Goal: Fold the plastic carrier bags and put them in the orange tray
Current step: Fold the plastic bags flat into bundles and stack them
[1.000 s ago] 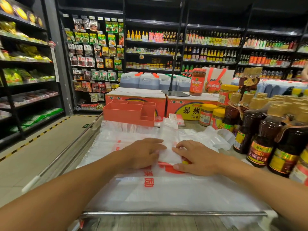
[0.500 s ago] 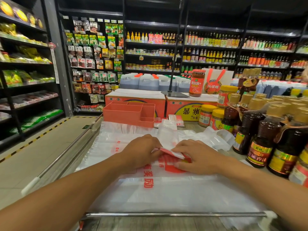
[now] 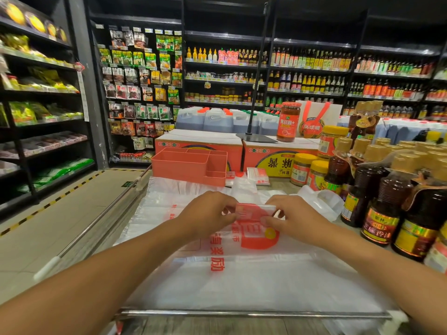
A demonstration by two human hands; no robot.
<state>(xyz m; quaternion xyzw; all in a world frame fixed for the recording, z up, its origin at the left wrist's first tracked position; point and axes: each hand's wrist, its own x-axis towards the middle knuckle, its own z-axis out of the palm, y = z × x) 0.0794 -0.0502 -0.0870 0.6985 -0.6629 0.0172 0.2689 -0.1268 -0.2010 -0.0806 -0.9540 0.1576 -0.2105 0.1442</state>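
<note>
**Folded bag** (image 3: 255,212): a small, narrow bundle of white plastic with red print. It is held just above the flat stack, near the middle of the counter (image 3: 242,313). Its long axis is laid left to right, parallel to the counter's near edge, and the red-printed face is turned upward.

**Left hand** (image 3: 208,213): the bundle's left end is pinched between curled fingers and thumb.

**Right hand** (image 3: 295,220): the bundle's right end is pinched in the same way.

**Stack of flat bags** (image 3: 242,281): spread from the counter's near edge towards the far side, with its long axis running near to far. Red lettering is printed along that axis. The stack is partly covered by both hands.

**Orange tray** (image 3: 183,165): set towards the counter's far left corner, at the far end of the stack. It is divided into one long compartment and smaller ones on its right.

**Loose bag** (image 3: 321,201): crumpled, lying just right of the right hand and beside the bottles.

**Bottles** (image 3: 387,204): dark, gold-capped and upright, massed along the counter's right edge.

**Jars** (image 3: 302,169): yellow-lidded and upright, placed at the far side between the tray and the bottles.

**Cartons** (image 3: 200,143): orange-printed, ranged along the far edge behind the tray.
</note>
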